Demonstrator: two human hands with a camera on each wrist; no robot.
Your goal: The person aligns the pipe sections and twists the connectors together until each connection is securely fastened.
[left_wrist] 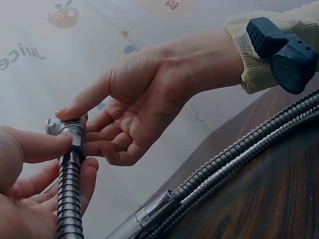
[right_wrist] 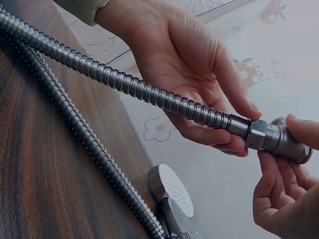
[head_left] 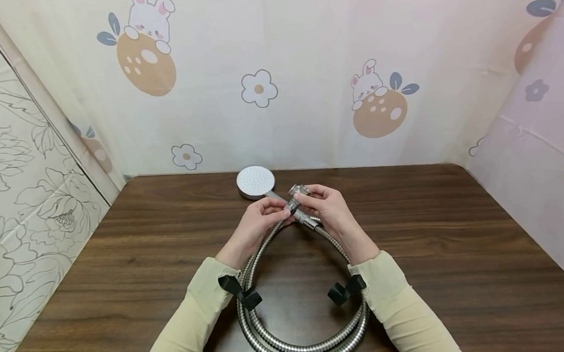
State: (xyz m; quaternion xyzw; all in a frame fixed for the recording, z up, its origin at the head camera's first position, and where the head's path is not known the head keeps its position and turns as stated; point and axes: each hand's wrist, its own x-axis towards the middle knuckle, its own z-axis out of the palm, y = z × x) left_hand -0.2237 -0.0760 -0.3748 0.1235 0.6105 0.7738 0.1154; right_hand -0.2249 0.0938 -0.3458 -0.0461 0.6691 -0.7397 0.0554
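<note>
A coiled silver metal shower hose [head_left: 294, 351] lies in a loop on the table. My left hand [head_left: 253, 226] pinches the hose end at its hex nut [right_wrist: 257, 133], thumb on one side and fingers on the other. A short metal fitting [right_wrist: 290, 144] with a wider round end sits in line with that nut, some thread showing between them. My right hand [head_left: 336, 213] holds this fitting between thumb and fingers. The round shower head [head_left: 255, 180], white-faced with small nozzles, lies just beyond my hands, its handle joined to the hose's other end [left_wrist: 154, 211].
The dark wood table [head_left: 464, 250] extends to both sides of the coil. Behind it hangs a curtain [head_left: 307, 114] printed with rabbits and flowers. Both wrists wear black camera mounts [head_left: 241, 292] near the coil.
</note>
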